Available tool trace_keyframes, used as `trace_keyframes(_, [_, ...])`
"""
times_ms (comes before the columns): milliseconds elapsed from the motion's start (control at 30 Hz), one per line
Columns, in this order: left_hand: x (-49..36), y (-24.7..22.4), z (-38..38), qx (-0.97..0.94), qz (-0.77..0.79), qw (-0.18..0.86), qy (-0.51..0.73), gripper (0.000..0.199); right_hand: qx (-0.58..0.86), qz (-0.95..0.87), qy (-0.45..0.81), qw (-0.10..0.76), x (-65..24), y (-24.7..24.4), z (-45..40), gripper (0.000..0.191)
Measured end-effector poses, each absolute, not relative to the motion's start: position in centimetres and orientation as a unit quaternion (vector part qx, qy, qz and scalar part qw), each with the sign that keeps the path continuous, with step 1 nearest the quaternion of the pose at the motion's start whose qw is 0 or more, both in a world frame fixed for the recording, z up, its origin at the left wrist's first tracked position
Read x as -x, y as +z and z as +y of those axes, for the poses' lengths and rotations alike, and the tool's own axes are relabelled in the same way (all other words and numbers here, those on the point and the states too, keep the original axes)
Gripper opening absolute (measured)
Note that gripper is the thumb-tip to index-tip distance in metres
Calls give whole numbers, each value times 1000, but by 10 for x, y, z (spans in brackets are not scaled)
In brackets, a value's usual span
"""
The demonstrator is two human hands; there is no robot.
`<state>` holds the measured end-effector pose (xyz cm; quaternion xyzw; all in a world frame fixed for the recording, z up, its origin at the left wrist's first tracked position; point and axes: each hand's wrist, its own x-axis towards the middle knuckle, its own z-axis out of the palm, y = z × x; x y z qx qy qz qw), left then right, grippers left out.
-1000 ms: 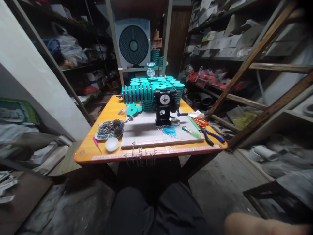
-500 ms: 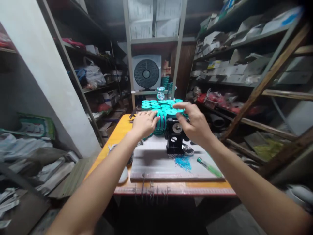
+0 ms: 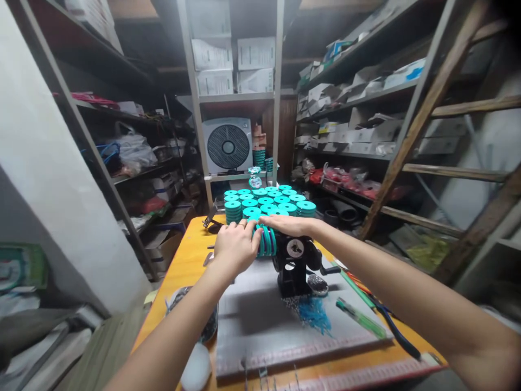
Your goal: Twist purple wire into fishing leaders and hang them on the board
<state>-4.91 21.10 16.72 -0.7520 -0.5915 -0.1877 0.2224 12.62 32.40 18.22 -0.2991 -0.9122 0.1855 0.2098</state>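
A black hand-crank winding machine point(image 3: 293, 269) stands on a white board, with a row of teal foam line spools point(image 3: 267, 241) upright at its left side. My left hand point(image 3: 235, 247) is closed at the left end of this row, fingers bent over its top and thumb against the side. My right hand point(image 3: 290, 225) lies flat above the row and the machine's top, fingers stretched towards the left fingertips. Whether thin line runs between the hands is too small to tell. Behind them, stacks of teal spools point(image 3: 265, 201) cover the back of the table.
On the white board point(image 3: 252, 342) lie blue scraps point(image 3: 315, 315) and a green-handled cutter point(image 3: 362, 319). Pliers point(image 3: 396, 328) rest at the right, a white round object point(image 3: 196, 366) at the front left. A box fan point(image 3: 228, 145) and loaded shelves stand behind; a wooden ladder point(image 3: 407, 146) leans right.
My right hand has moved from a raised, curved pose right of the spools to lying flat over them, close to my left hand. The view has tilted and shifted, showing more of the table.
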Motion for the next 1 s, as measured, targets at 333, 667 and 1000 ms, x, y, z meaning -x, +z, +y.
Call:
trace_keyframes(333, [50, 167, 215, 759, -589, 221, -169, 48, 308, -906, 226, 181, -120, 169, 330, 27])
trace_keyframes(667, [47, 167, 213, 742, -606, 233, -167, 45, 244, -927, 242, 149, -120, 169, 345, 33])
trace_keyframes(1000, [48, 166, 212, 743, -599, 245, -169, 44, 256, -928, 237, 131, -117, 175, 338, 31])
